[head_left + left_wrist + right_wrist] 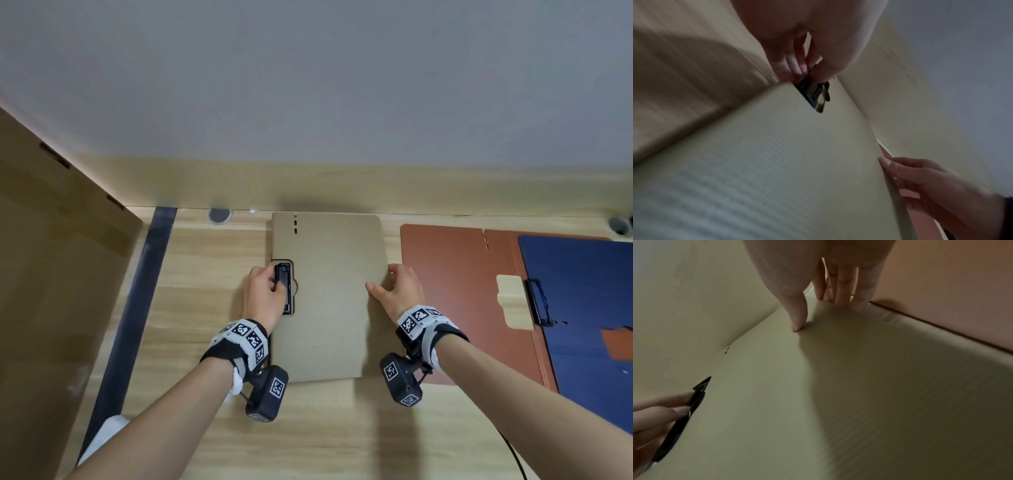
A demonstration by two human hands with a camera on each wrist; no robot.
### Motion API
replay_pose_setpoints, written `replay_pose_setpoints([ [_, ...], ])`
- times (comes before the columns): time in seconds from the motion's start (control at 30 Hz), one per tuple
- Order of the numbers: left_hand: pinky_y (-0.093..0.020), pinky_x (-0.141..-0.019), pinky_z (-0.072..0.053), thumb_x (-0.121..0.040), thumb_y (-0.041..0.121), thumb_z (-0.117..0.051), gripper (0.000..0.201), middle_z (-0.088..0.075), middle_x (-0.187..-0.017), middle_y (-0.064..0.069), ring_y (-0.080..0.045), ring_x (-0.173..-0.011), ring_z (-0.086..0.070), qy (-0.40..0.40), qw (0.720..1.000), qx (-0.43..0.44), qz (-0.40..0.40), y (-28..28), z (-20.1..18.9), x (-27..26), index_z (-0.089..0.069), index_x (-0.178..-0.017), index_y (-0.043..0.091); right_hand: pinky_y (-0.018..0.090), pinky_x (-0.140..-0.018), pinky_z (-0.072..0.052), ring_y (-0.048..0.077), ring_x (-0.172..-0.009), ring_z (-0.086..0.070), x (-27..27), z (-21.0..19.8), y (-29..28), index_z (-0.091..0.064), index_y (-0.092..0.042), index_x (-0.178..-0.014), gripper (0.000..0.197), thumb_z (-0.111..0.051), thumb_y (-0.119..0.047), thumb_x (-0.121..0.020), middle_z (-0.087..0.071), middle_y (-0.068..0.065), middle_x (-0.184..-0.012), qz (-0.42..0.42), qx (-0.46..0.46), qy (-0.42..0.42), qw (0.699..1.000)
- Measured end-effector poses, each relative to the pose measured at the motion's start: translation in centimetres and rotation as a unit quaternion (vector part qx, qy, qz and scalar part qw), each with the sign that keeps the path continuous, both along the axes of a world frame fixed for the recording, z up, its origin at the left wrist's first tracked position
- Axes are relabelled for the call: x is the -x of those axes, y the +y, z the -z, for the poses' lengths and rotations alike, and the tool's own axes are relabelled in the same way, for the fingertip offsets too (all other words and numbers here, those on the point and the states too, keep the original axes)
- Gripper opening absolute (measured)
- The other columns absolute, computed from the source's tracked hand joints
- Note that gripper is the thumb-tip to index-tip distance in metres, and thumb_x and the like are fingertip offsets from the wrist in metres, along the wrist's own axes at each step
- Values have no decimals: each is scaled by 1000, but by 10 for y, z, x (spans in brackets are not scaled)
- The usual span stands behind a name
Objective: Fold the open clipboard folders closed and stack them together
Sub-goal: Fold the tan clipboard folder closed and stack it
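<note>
Left hand [262, 298] and right hand [404, 291] meet on a wooden desk [325, 428], where an open rust-and-blue folder [445, 291] lies at right. Beside it, the closed tan folder [329, 301] lies flat, its right edge pinched by the right hand and its black clip [286, 287] gripped by the left.

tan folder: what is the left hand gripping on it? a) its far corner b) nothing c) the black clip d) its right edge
c: the left hand pinches the black clip at the left edge of the tan folder; the right hand holds the right edge.
</note>
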State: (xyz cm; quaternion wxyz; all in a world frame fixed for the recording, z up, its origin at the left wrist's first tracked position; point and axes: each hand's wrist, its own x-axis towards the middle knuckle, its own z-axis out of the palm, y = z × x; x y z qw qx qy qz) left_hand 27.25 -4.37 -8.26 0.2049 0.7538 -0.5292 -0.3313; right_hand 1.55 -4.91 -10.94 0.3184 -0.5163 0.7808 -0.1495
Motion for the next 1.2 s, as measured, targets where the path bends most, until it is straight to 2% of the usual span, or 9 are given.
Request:
replay_pose_setpoints([
  [0.13,-26,-77,-42,-90,5,-56,42,-50,-101,-9,-21,-87,-53,0,1000,12,3,-2,3,0,-58,-132,9,37,-93,-49,22,-108,-56,-2,-1,-1,-50,-12,-129,65,-72,-48,-79,-53,4,-121,-5,-12,30,999],
  [0.3,-27,-92,-43,-88,7,-57,49,-45,-112,-11,-26,-105,-51,-27,999,1,30,-1,6,1,-52,-137,14,39,-95,-48,23,-113,-52,0,2,1,-49,-15,-126,67,-70,-55,-77,-48,4,-122,-26,-25,78,996],
  [0.47,-30,-97,-40,-91,7,-51,58,-46,-122,-13,-28,-112,-51,-9,1000,-17,8,5,9,7,-39,-146,20,39,-95,-49,23,-112,-53,1,3,1,-47,-14,-128,68,-70,-54,-78,-47,4,-124,-32,-25,60,997],
  [0.6,-35,-109,-34,-88,8,-56,64,-41,-139,-13,-29,-129,-44,-12,999,-40,-15,5,2,11,-33,-148,12,37,-97,-48,20,-108,-56,7,0,5,-48,-13,-129,65,-71,-48,-80,-47,3,-123,-19,-11,-12,1000],
  [0.7,-35,-111,-28,-85,5,-57,63,-39,-143,-14,-30,-133,-37,-31,999,10,-31,9,-11,24,-36,-144,8,36,-93,-50,17,-99,-58,24,-10,19,-50,-12,-127,53,-69,-37,-84,-51,2,-120,7,19,-58,998],
  [0.93,-42,-112,-36,-87,5,-57,58,-49,-141,-4,-22,-132,-46,30,999,23,34,11,-16,108,-41,-141,16,24,-80,-45,-1,-82,-54,119,-27,63,-56,-14,-118,29,-62,-16,-90,-60,-2,-116,56,46,-77,994],
  [1.03,-42,-108,-42,-88,6,-56,57,-54,-136,3,-16,-125,-52,48,996,5,76,17,-14,160,-41,-140,21,28,-84,-47,9,-89,-58,171,-31,81,-55,-15,-120,30,-61,-16,-91,-60,-5,-114,88,37,-58,994],
  [1.13,-34,-103,-44,-87,3,-54,54,-57,-130,2,-14,-115,-56,85,992,-7,97,25,-13,217,-44,-138,18,39,-92,-50,17,-96,-62,226,-29,97,-57,-18,-120,30,-61,-22,-90,-59,-3,-116,116,14,-26,993],
  [1.2,-29,-97,-45,-88,3,-54,51,-59,-125,0,-13,-107,-58,95,988,-14,118,31,-14,254,-47,-137,16,40,-93,-49,20,-95,-62,263,-27,105,-58,-17,-118,30,-62,-21,-89,-59,2,-118,128,13,-17,992],
])
